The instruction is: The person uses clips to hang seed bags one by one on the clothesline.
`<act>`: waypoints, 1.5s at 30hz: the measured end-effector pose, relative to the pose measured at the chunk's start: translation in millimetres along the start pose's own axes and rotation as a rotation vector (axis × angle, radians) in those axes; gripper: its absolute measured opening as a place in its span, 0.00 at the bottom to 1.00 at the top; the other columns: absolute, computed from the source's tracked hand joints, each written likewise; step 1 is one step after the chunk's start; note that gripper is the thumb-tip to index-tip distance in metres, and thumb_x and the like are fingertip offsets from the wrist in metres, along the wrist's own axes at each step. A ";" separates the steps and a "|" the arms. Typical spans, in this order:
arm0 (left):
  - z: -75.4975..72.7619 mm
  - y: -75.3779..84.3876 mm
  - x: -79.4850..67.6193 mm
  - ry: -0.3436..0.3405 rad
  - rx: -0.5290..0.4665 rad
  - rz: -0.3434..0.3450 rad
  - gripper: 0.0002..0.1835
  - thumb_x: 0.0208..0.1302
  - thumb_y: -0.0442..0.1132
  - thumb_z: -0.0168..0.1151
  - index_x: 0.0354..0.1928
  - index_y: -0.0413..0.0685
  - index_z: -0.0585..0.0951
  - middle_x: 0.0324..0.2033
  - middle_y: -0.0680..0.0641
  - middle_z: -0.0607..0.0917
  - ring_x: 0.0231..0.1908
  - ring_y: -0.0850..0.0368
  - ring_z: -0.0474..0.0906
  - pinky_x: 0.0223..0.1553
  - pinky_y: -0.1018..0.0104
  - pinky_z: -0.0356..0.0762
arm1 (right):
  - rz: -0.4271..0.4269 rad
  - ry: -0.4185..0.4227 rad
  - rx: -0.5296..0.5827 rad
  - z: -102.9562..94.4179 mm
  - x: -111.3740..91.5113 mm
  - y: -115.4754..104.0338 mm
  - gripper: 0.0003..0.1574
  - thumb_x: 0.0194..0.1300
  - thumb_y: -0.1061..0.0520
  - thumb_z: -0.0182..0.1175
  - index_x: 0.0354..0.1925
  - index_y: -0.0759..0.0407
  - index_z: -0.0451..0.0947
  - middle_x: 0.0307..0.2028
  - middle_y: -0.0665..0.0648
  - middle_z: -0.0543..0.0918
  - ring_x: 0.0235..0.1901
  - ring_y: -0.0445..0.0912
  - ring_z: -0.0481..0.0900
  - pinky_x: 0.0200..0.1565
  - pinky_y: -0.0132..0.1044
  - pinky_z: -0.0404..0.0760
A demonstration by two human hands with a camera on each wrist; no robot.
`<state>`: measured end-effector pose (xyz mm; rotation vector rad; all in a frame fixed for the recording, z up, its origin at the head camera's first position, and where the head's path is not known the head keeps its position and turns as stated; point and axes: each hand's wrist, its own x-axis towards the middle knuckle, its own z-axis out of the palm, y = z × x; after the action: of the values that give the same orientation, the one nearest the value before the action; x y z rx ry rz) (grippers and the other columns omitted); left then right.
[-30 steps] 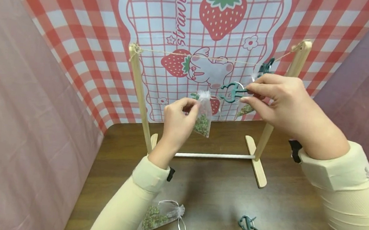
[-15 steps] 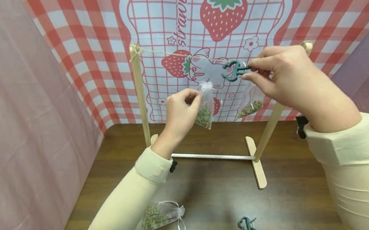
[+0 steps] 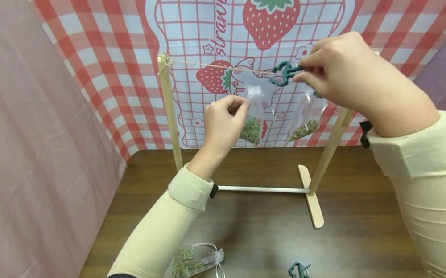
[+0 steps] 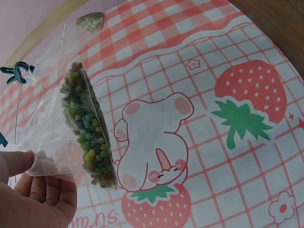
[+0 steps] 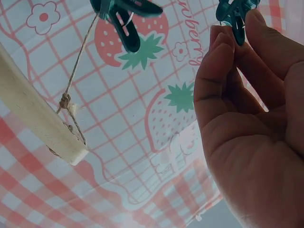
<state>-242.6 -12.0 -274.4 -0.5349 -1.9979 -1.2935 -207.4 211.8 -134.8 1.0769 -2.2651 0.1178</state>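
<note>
My left hand (image 3: 224, 123) pinches a sheer white drawstring bag (image 3: 253, 128) near its gathered top; greenish pellets fill its lower end, seen closer in the left wrist view. My right hand (image 3: 346, 74) squeezes the handles of a dark green spring clip (image 3: 281, 74), whose jaws are spread and face left, overlapping the thin string (image 3: 202, 64) in the head view. The bag's top is just below and left of the clip. A second bag (image 3: 306, 129) hangs behind, beneath another green clip (image 5: 126, 21) fixed on the string, largely hidden by my right hand in the head view.
Two wooden posts (image 3: 170, 116) hold the string, joined low down by a white rod (image 3: 262, 190). On the brown table (image 3: 254, 231) lie a third pellet-filled bag (image 3: 191, 263) and a green clip (image 3: 300, 272). A strawberry-print cloth (image 3: 110, 56) hangs behind.
Both hands have risen: the right carries the spread clip up to the string's height, and the left lifts the bag toward it. The bag and clip on the table stay put.
</note>
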 end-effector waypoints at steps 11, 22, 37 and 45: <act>3.8 1.5 8.1 -0.014 -0.027 -0.008 0.04 0.66 0.30 0.68 0.35 0.36 0.87 0.29 0.45 0.88 0.26 0.58 0.80 0.32 0.72 0.79 | 0.067 -0.106 0.000 -0.3 12.8 5.2 0.12 0.67 0.61 0.69 0.32 0.72 0.87 0.21 0.58 0.78 0.18 0.48 0.69 0.22 0.43 0.72; 8.6 -1.6 12.8 -0.015 -0.080 -0.041 0.03 0.66 0.29 0.68 0.35 0.37 0.87 0.28 0.46 0.87 0.26 0.60 0.78 0.30 0.70 0.79 | 0.146 -0.243 0.018 0.4 25.2 5.9 0.12 0.69 0.60 0.68 0.33 0.70 0.88 0.19 0.57 0.81 0.16 0.46 0.70 0.19 0.39 0.71; 12.5 1.6 15.8 -0.045 -0.131 -0.016 0.04 0.68 0.30 0.67 0.36 0.36 0.87 0.28 0.46 0.87 0.26 0.60 0.78 0.30 0.69 0.78 | 0.182 -0.312 0.075 8.0 28.2 5.8 0.12 0.69 0.60 0.68 0.39 0.71 0.88 0.26 0.62 0.85 0.18 0.47 0.75 0.22 0.42 0.76; 15.8 2.7 15.8 -0.090 -0.137 -0.019 0.03 0.68 0.30 0.67 0.37 0.36 0.87 0.30 0.46 0.87 0.28 0.60 0.79 0.32 0.69 0.79 | 0.176 -0.315 0.081 13.1 30.0 6.1 0.12 0.68 0.59 0.68 0.35 0.70 0.88 0.23 0.60 0.84 0.17 0.47 0.74 0.22 0.42 0.76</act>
<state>-256.7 3.1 -265.3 -0.6510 -2.0010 -1.4479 -232.6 191.4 -127.3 0.9918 -2.6584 0.1196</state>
